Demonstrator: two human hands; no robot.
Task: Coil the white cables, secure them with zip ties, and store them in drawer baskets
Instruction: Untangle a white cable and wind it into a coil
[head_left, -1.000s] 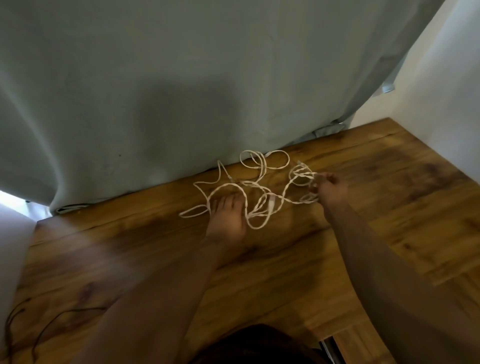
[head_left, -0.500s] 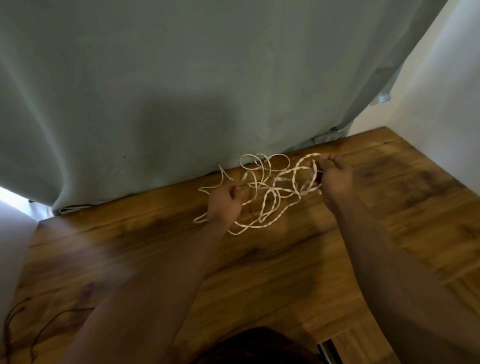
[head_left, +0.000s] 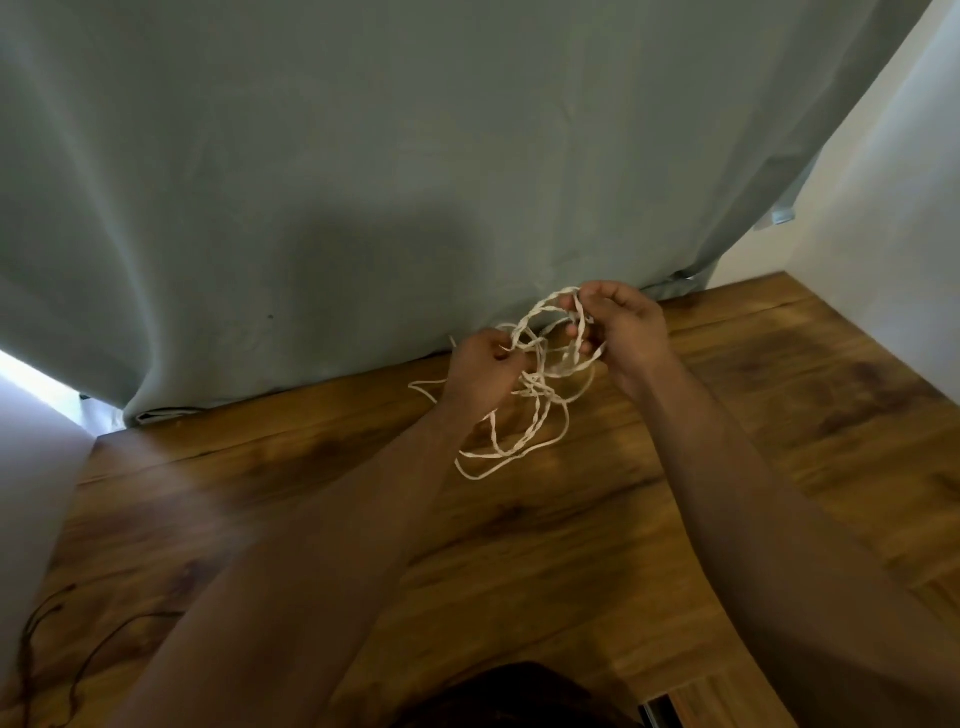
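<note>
both hands (head_left: 480, 369) have lifted the white cable (head_left: 540, 400) (still tangled).

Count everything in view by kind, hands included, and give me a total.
Hands: 2, the left hand and the right hand, both gripping the tangle
White cable tangle: 1 (number of separate cables cannot be told)
Dark cord: 1, near-left on the table
Grey-green curtain: 1
Wooden table: 1
Total: 6
</note>
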